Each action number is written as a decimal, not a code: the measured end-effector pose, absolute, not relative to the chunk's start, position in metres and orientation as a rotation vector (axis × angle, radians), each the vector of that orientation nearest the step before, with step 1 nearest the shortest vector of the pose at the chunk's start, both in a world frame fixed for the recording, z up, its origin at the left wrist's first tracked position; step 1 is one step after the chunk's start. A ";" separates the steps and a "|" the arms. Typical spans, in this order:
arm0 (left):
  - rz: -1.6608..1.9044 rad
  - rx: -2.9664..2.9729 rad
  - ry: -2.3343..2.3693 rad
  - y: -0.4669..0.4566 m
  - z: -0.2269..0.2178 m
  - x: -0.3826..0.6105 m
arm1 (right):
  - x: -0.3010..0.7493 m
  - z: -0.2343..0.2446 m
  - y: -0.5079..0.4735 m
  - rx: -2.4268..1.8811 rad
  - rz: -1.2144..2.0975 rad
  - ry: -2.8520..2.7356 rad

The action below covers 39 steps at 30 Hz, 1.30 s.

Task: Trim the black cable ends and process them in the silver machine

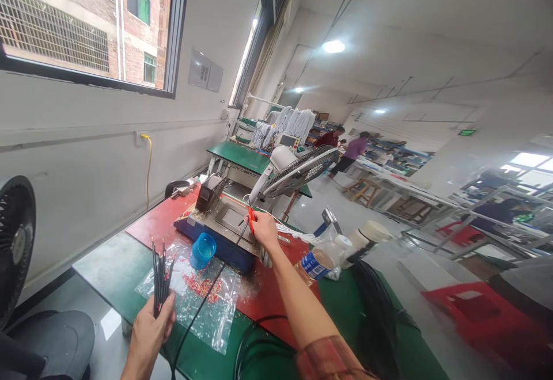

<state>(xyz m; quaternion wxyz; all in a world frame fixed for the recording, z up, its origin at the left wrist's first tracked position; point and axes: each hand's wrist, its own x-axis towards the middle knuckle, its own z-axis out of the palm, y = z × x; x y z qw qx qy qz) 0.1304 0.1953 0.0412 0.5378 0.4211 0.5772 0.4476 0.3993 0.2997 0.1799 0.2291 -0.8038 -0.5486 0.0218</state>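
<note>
The counter (108, 276) is green, with a red mat (268, 293) over its middle. The wires (161, 276) gripped in the left hand (151, 328) are black. The cutter (251, 216) clasped in the right hand (264, 229) has red handles. A clear plastic bag (216, 316) is speckled with red scraps (201, 285). The cup (203, 250) is bright blue. The machine (224, 247) has a dark blue base and a grey top. The bottle (317, 262) carries a blue label with white print. The wall cable (149, 167) is yellow. The sleeve cuff (332, 357) is reddish check.
</note>
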 end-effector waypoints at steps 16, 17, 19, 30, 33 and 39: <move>1.038 1.035 1.366 0.195 0.044 0.131 | 0.404 0.176 0.297 -2.175 0.047 -1.525; 1.040 1.031 1.372 0.195 0.044 0.131 | 0.404 0.175 0.298 -2.172 0.050 -1.523; 1.049 1.021 1.384 0.195 0.045 0.132 | 0.405 0.174 0.298 -2.166 0.054 -1.522; 1.020 1.045 1.389 0.195 0.043 0.130 | 0.407 0.173 0.298 -2.127 0.074 -1.515; 1.018 1.050 1.385 0.196 0.041 0.130 | 0.406 0.173 0.298 -2.130 0.082 -1.513; 1.035 1.071 1.392 0.196 0.040 0.130 | 0.406 0.173 0.298 -2.132 0.097 -1.511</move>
